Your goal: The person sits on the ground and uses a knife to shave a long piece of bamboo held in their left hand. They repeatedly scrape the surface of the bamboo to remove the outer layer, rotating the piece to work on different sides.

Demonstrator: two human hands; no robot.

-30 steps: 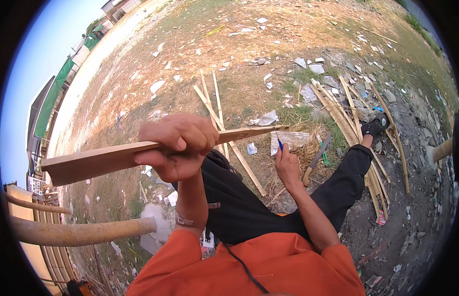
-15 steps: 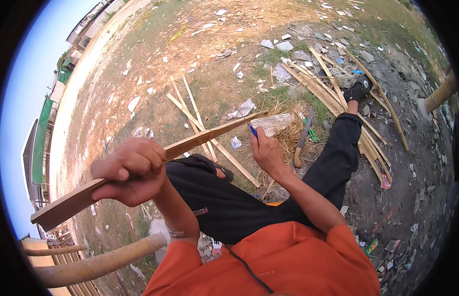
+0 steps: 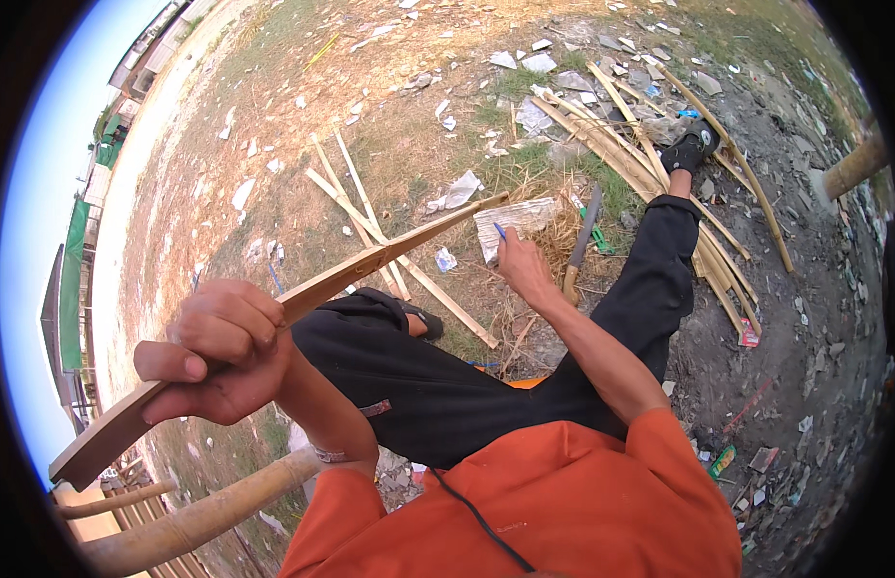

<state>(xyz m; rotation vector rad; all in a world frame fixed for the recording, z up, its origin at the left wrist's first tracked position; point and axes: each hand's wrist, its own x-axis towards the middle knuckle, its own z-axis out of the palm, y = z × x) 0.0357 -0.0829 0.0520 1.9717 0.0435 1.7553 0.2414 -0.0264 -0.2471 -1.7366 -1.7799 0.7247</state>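
Note:
My left hand (image 3: 221, 356) is wrapped round a long bamboo slat (image 3: 341, 272), raised slantwise, with its far end tapering beyond my knees. A node shows about midway along the slat. In my right hand (image 3: 526, 268) a slim blue pen (image 3: 500, 231) is pinched, its end sticking out past the fingers. The pen is apart from the slat, to the right of its far end. Just right of my right hand, a long-bladed knife (image 3: 588, 231) with a wooden handle lies on the ground.
Beyond the pen lies a pale weathered board (image 3: 517, 223). A green-handled tool (image 3: 601, 241) is beside the knife. Several bamboo strips (image 3: 616, 154) are piled by my right foot; thinner strips (image 3: 428, 289) cross near my left foot. Bamboo poles (image 3: 202, 511) stand out at lower left.
My right hand and the pen have drawn away from the slat's far end. My left hand has shifted left and slightly down with the slat; the view has also shifted a little.

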